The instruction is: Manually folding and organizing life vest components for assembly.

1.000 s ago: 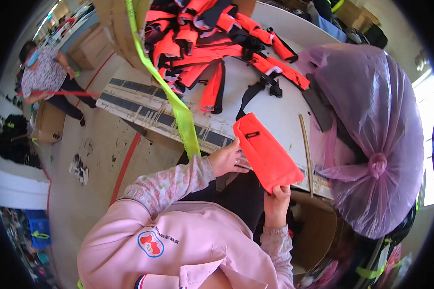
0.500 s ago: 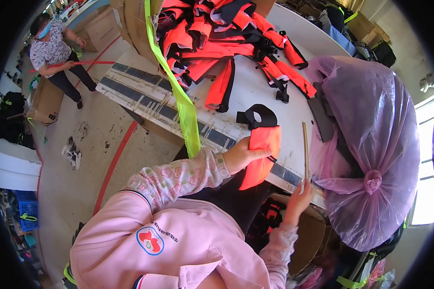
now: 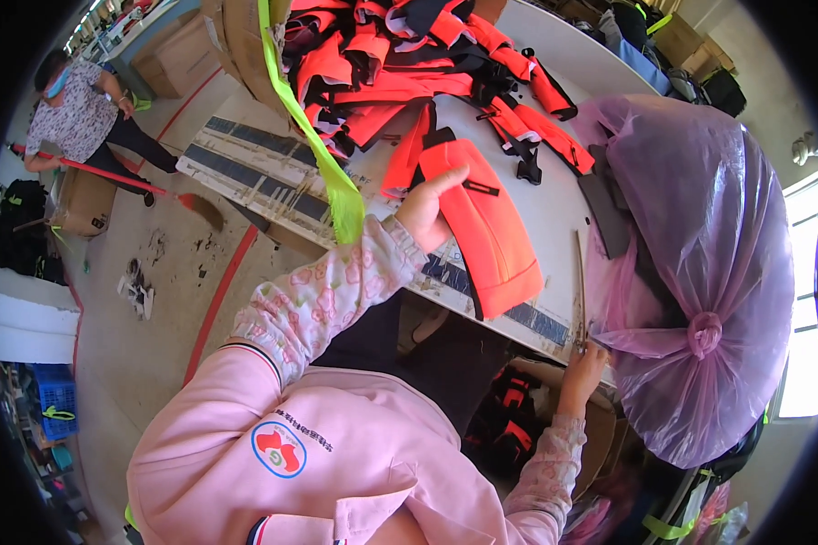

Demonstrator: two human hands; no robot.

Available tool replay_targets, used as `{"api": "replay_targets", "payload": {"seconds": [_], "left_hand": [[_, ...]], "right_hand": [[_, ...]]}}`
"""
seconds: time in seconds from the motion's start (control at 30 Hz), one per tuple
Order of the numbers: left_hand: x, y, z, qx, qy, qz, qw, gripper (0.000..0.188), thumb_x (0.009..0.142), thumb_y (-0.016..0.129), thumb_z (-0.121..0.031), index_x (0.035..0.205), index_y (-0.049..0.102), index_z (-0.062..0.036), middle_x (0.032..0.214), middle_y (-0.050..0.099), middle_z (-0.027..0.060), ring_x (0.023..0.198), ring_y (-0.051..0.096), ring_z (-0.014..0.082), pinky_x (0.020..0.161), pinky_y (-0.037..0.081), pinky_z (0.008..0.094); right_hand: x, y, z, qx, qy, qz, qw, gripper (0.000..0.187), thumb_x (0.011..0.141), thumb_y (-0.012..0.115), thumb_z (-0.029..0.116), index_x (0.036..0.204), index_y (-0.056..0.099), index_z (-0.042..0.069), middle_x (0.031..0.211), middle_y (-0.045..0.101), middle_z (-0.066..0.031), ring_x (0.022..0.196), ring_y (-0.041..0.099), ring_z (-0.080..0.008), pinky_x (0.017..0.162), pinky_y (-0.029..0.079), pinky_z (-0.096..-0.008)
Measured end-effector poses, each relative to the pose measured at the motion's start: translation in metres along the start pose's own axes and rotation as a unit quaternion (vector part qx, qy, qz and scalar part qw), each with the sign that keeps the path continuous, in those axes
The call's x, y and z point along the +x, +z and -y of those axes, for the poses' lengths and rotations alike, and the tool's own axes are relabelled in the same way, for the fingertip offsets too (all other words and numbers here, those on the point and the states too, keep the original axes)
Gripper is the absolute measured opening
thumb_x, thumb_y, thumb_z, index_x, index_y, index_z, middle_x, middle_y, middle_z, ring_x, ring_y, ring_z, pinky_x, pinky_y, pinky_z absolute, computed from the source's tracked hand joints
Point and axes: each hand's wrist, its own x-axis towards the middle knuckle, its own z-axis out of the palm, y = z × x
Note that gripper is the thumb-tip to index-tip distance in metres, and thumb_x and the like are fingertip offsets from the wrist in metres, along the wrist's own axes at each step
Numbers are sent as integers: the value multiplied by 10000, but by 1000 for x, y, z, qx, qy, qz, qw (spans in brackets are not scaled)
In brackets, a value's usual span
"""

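Observation:
My left hand (image 3: 430,211) grips a bright orange fabric piece (image 3: 495,241) at its upper left side, thumb on top. The piece is long and pouch-like, with black edging and a small black tab near the thumb. It hangs over the near edge of the white table (image 3: 554,213). My right hand (image 3: 585,365) is closed at the table's right front edge, around the lower end of a thin tan stick (image 3: 580,272). The stick points away from me over the tabletop. Its gripped end is partly hidden by the fingers.
Orange and black fabric pieces (image 3: 400,86) are heaped at the back of the table. A yellow-green strip (image 3: 314,136) hangs by a cardboard box (image 3: 241,50). A knotted purple plastic bag (image 3: 700,227) bulges at right. Another person (image 3: 82,118) holds a broom (image 3: 200,209) at far left.
My left hand has moved up, and the orange piece is now turned broad side up, its black strap end pointing away. My right hand shifted slightly right. The other person's broom head came into view.

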Motion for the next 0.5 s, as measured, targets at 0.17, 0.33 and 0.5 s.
{"api": "replay_targets", "payload": {"seconds": [0.17, 0.33, 0.5], "left_hand": [[14, -4, -12, -13, 43, 4, 999, 271, 841, 623, -205, 1060, 552, -63, 1034, 618, 99, 956, 600, 250, 874, 476, 415], [30, -18, -19, -49, 47, 16, 998, 257, 833, 626, -229, 1028, 565, -73, 1007, 627, 92, 934, 605, 254, 855, 480, 423], [37, -23, -18, -45, 68, -5, 997, 247, 830, 619, -214, 1024, 567, -70, 997, 629, 95, 924, 607, 261, 854, 482, 425]], "right_hand": [[-32, -41, 19, 194, 97, 40, 975, 157, 830, 520, 28, 984, 541, 4, 850, 540, -130, 702, 556, -252, 624, 459, -347], [-70, -102, 54, 427, 109, 208, 873, 127, 868, 549, 80, 966, 577, 4, 703, 534, -56, 611, 495, -118, 561, 407, -244], [-103, -99, 58, 438, 85, 267, 854, 225, 925, 491, 194, 919, 615, 7, 586, 528, -36, 495, 471, -87, 473, 391, -241]]}}
